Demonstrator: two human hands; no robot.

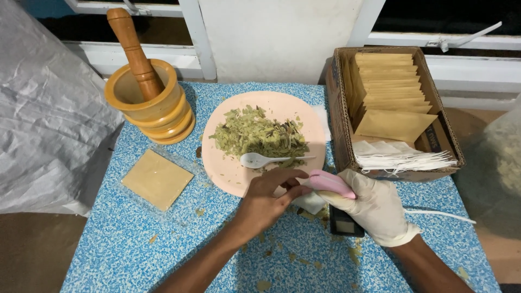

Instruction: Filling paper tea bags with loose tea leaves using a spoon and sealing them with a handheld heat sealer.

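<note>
My right hand (374, 209), in a pale glove, grips a pink hand-held device (329, 183) with a white cord trailing to the right. My bare left hand (266, 199) pinches a small white pouch (311, 202) right at the device's tip. Both hands hover over the blue speckled table (135, 239), just in front of a pink plate (230, 171). On the plate lies a heap of chopped green-yellow dried leaves (258, 133) with a white plastic spoon (260, 159) resting against it. A small black object (344, 223) sits under my right hand.
A wooden mortar (154, 106) with its pestle (133, 46) stands at the back left. A cardboard box (442, 135) at the right holds brown envelopes (391, 87) and white pouches (401, 155). A flat tan packet in clear wrap (156, 179) lies left of the plate. Leaf crumbs dot the table.
</note>
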